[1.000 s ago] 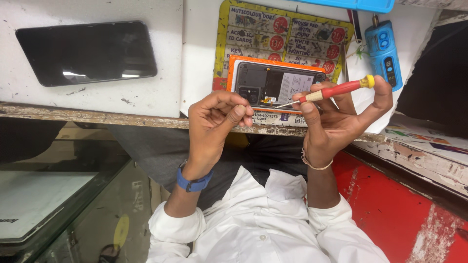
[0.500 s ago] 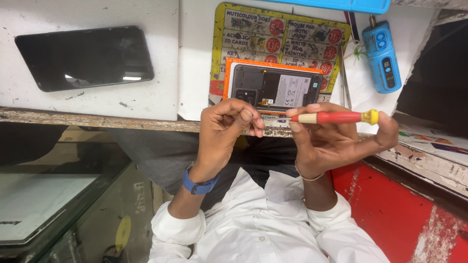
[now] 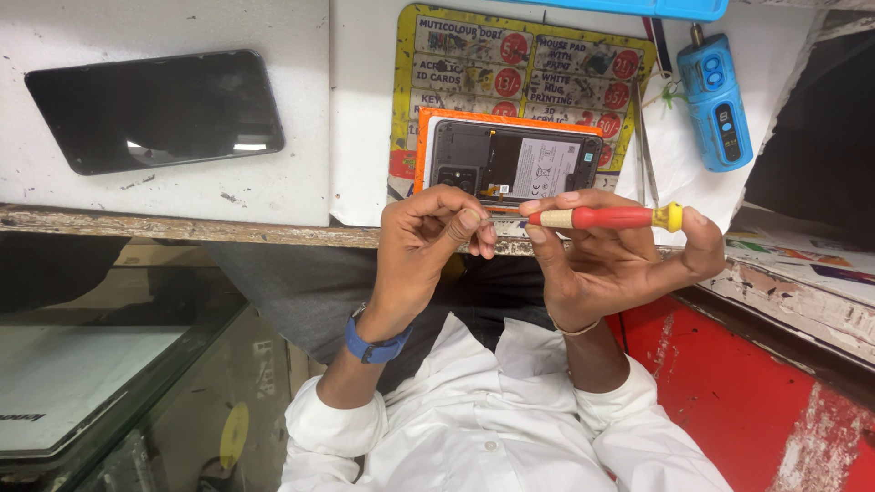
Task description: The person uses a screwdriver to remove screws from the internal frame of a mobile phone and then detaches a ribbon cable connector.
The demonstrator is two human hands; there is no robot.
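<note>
Fingers first: the left hand's (image 3: 424, 246) fingertips (image 3: 469, 219) are pinched together at centre frame, right at the metal tip of the screwdriver (image 3: 606, 218); whatever sits between them is too small to make out. The right hand (image 3: 606, 264) has the screwdriver grasped, its red and cream handle lying level across the fingers, with the thumb pressed on the yellow cap at the right end. Both hands hover just off the near edge of the workbench (image 3: 182, 223), at the middle of the frame.

Just above the hands, centre top, lies the opened phone (image 3: 510, 164), back cover off, dark insides and a pale battery label showing, framed by an orange case (image 3: 510, 117) edge. It rests on a yellow printed mat (image 3: 410, 100). To the upper right, a blue handheld device (image 3: 718, 100) lies on the white surface, with thin metal tweezers (image 3: 641, 137) between it and the phone. In the upper left, well apart, a dark glass panel (image 3: 155, 109) lies flat on the white top. A blue wristband (image 3: 374, 346) sits on the left wrist, a thin bangle (image 3: 576, 328) on the right, and white sleeves (image 3: 474, 428) fill the bottom centre.
</note>
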